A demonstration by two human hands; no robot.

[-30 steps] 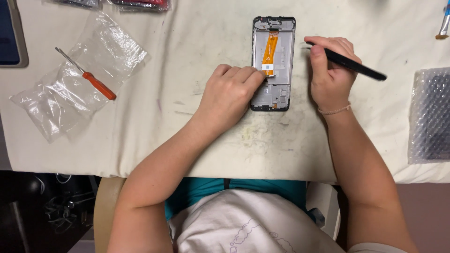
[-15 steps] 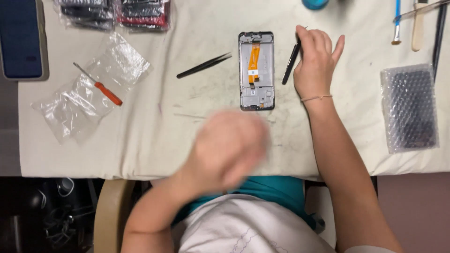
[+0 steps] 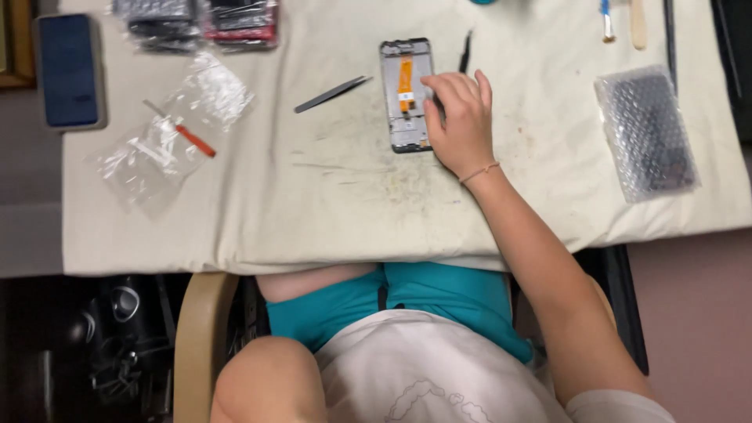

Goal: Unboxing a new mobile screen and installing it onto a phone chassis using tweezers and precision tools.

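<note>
Phone frame point(image 3: 406, 94), opened with its back off and an orange ribbon strip running down its middle, lies flat on the cream-covered counter point(image 3: 329, 204), long side pointing away from the person. Nearest the camera, the person's lap shows below the counter edge, and the left arm drops below that edge with its hand out of sight. The right forearm reaches up across the cloth from the lower right. The right hand point(image 3: 458, 117) rests palm down just right of the frame, fingers loosely spread and gripping nothing; its fingertips point(image 3: 433, 81) and thumb touch the frame's right edge. The cloth between the frame and the near edge carries grey smudges and scratch marks.

Left of the frame and apart from it, a pair of metal tweezers point(image 3: 331, 93) lies at a slant. Farther left, clear plastic bags point(image 3: 176, 129) are heaped together with an orange-handled screwdriver point(image 3: 188, 136) lying on them. To the right, well clear of the hand, sits a bubble-wrap pouch point(image 3: 646, 133) with something dark inside.

Beyond the hand, a thin black tool point(image 3: 466, 51) lies just past the fingertips. At the far left a dark blue phone point(image 3: 69, 70) lies face up; packets of parts point(image 3: 196, 22) line the far edge.
</note>
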